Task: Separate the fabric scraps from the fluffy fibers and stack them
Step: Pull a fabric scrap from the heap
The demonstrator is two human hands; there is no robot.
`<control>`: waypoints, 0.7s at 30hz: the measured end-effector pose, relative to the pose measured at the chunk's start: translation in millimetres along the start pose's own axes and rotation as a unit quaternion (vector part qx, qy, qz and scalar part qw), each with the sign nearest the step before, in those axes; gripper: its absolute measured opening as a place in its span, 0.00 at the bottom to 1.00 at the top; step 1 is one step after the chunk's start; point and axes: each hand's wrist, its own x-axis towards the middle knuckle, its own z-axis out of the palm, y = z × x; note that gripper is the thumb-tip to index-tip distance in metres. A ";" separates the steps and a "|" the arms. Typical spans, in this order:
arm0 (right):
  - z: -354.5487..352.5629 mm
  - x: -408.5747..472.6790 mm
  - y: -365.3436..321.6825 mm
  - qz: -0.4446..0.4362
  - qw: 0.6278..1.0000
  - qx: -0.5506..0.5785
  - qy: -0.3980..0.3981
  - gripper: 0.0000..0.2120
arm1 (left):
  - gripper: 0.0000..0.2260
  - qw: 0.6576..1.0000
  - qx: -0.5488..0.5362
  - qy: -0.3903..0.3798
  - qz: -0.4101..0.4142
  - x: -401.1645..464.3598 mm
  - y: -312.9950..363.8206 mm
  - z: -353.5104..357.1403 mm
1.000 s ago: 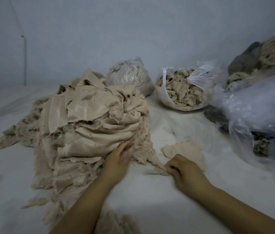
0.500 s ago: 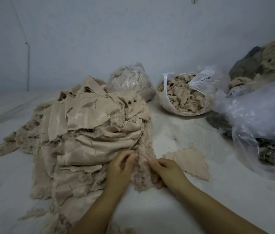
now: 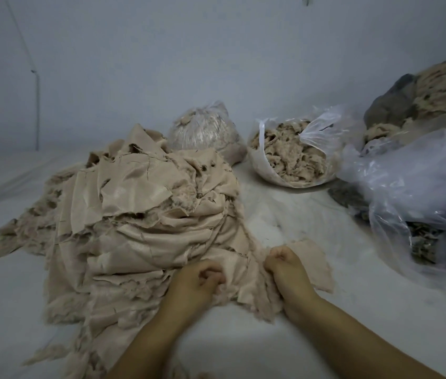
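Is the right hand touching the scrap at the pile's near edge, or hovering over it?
Touching. In the head view the right hand has its fingers curled into the beige scrap, which bunches at the knuckles; no gap shows.

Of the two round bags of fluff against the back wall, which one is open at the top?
The right-hand bag, beside the big crumpled plastic sheet: its mouth gapes and loose fibers show uncovered. The left bag, behind the fabric pile, is closed over its contents.

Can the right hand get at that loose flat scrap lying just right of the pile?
Probably yes: the flat scrap lies uncovered right beside the right hand, though that hand's grip is busy on the pile's fringe.
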 end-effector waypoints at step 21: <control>-49.3 14.0 -5.8 -0.202 0.894 -0.390 0.094 0.17 | 0.44 0.958 0.215 -0.164 0.096 23.1 -5.7 35.1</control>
